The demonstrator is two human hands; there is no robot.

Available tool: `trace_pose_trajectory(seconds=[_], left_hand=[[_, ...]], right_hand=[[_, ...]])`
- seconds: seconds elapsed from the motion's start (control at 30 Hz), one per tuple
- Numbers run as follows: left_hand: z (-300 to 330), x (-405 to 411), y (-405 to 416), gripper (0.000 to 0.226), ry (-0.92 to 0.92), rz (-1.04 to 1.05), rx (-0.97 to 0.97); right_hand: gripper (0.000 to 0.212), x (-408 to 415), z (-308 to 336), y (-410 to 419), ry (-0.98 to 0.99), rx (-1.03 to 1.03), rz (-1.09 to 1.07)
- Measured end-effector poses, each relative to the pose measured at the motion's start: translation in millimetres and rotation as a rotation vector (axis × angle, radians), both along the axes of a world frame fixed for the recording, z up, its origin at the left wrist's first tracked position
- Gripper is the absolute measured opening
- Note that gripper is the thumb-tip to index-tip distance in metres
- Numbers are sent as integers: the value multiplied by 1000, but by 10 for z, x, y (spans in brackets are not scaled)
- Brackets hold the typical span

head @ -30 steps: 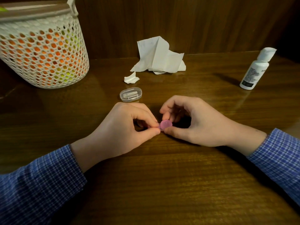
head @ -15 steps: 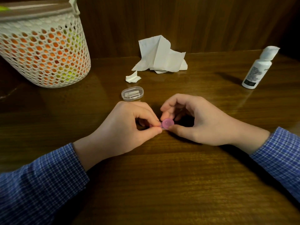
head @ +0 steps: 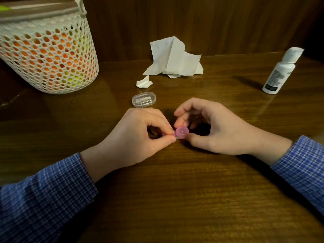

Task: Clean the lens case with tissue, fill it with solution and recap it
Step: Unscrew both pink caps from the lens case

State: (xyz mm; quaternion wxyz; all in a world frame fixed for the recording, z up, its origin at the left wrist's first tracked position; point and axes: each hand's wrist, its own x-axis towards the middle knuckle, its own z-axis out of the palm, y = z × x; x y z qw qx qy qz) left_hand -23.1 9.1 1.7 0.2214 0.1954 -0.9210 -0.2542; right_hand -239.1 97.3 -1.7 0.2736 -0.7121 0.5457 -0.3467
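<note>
Low on the wooden table [head: 175, 190], the left hand [head: 133, 139] pinches one end of the lens case [head: 177, 135] between thumb and forefinger. The right hand [head: 215, 127] curls round its pink cap [head: 182, 132], thumb and fingertips on the rim. Beyond: small clear box [head: 143, 99], torn tissue scrap [head: 144, 82], crumpled tissue [head: 173, 58], solution bottle [head: 280, 71] far right, mesh basket [head: 47, 55] far left.

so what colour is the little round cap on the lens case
Pink: the small round pink plastic cap shows best in the head view, between both hands.
</note>
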Motion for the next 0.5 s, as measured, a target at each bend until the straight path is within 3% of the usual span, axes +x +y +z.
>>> trace_pose_trajectory(seconds=[0.5], left_hand=[[-5,4,-4,15,0,5,5]], right_hand=[[40,9,-3,-4,22,6,-1]])
